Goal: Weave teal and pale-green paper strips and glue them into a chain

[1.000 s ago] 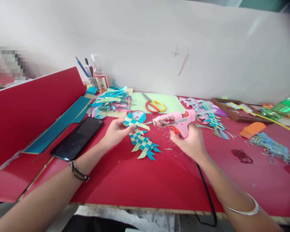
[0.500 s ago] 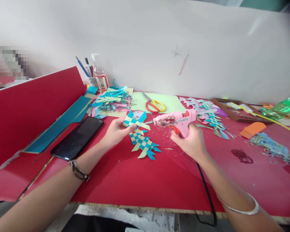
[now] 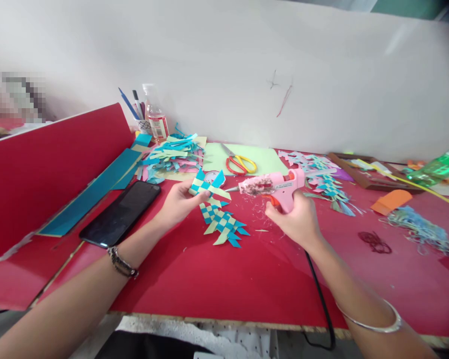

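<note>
Between its thumb and fingers, my left hand (image 3: pixel 182 201) pinches a woven paper fish (image 3: pixel 200 185) of blue and pale yellow strips. My right hand (image 3: pixel 298 218) is wrapped round the handle of a pink hot glue gun (image 3: pixel 271 185), whose nozzle points left, close to the fish's strip ends; whether it touches them I cannot tell. Glue residue coats the gun's front, and a black cord runs down from its handle. Below the left hand, more woven blue-and-yellow paper fish (image 3: pixel 226 225) lie on the red tabletop (image 3: pixel 209 279).
A phone (image 3: pixel 120 213) lies left of my left hand. Behind are a heap of paper strips (image 3: pixel 175 155), a plastic bottle (image 3: pixel 157 117) and scissors (image 3: pixel 240 162) on pale green paper. To the right are woven fish with tassels (image 3: pixel 327 180), a brown tray (image 3: pixel 359 177) and tangled yarn (image 3: pixel 421 227).
The held paper fish has shifted slightly left, away from the nozzle, and tilted a little. The glue gun has barely moved right.
</note>
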A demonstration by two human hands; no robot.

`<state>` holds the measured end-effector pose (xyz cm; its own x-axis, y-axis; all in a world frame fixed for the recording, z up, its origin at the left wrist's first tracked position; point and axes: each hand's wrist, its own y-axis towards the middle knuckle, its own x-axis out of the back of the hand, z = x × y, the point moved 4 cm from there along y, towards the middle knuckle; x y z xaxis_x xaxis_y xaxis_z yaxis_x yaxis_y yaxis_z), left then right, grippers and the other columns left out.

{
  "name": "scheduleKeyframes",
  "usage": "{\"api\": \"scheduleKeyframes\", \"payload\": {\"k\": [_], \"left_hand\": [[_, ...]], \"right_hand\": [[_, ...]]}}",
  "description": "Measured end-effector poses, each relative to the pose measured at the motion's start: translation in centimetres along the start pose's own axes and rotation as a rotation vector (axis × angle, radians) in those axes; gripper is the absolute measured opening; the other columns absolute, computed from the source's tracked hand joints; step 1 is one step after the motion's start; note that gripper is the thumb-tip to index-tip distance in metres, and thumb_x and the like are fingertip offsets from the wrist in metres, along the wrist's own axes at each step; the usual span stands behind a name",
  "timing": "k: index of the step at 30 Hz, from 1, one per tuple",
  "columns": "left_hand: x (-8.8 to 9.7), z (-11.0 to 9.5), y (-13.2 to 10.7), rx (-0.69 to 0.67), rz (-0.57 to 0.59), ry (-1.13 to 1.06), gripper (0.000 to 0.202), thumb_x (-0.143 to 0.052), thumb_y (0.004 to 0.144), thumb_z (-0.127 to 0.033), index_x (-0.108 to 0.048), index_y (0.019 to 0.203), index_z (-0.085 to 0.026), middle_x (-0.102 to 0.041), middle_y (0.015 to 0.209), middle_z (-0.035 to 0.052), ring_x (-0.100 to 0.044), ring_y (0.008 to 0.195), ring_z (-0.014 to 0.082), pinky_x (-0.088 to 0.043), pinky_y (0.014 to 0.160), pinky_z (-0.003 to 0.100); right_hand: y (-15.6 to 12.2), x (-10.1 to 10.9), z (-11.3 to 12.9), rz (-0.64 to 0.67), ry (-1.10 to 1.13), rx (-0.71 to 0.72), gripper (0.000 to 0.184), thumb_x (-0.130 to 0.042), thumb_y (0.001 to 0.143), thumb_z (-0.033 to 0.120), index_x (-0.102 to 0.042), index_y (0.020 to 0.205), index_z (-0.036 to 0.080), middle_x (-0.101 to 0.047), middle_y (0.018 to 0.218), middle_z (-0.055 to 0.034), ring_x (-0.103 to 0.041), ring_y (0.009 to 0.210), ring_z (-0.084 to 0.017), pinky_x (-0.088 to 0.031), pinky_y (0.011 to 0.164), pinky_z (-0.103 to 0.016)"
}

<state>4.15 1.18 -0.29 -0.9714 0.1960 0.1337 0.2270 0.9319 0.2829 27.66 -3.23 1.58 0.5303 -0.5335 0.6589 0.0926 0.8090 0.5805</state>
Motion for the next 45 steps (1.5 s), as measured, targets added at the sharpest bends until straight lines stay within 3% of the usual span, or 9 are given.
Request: {"api": "scheduleKeyframes", "payload": {"k": [17, 45], "left_hand": [[0.30, -0.13, 0.04, -0.002, -0.050, 0.031, 0.023, -0.062, 0.066, -0.037, -0.057, 0.065, -0.015, -0.063, 0.062, -0.0003, -0.059, 0.055, 0.0129, -0.047, 0.054, 0.022], [-0.40, -0.01, -0.06, 0.028, 0.029, -0.005, 0.022, -0.062, 0.064, -0.034, -0.056, 0.065, -0.013, -0.059, 0.059, -0.0026, -0.055, 0.055, 0.0099, -0.043, 0.056, 0.020]], "right_hand": [[0.14, 0.08, 0.05, 0.014, 0.011, -0.034, 0.019, -0.054, 0.059, 0.031, -0.039, 0.058, 0.020, -0.043, 0.042, 0.0054, -0.040, 0.037, -0.010, -0.033, 0.038, -0.022], [-0.07, -0.12, 0.38, 0.013, 0.016, 0.004, 0.023, -0.056, 0.059, 0.032, -0.037, 0.055, 0.020, -0.042, 0.042, 0.0055, -0.040, 0.038, -0.009, -0.032, 0.038, -0.021]]}}
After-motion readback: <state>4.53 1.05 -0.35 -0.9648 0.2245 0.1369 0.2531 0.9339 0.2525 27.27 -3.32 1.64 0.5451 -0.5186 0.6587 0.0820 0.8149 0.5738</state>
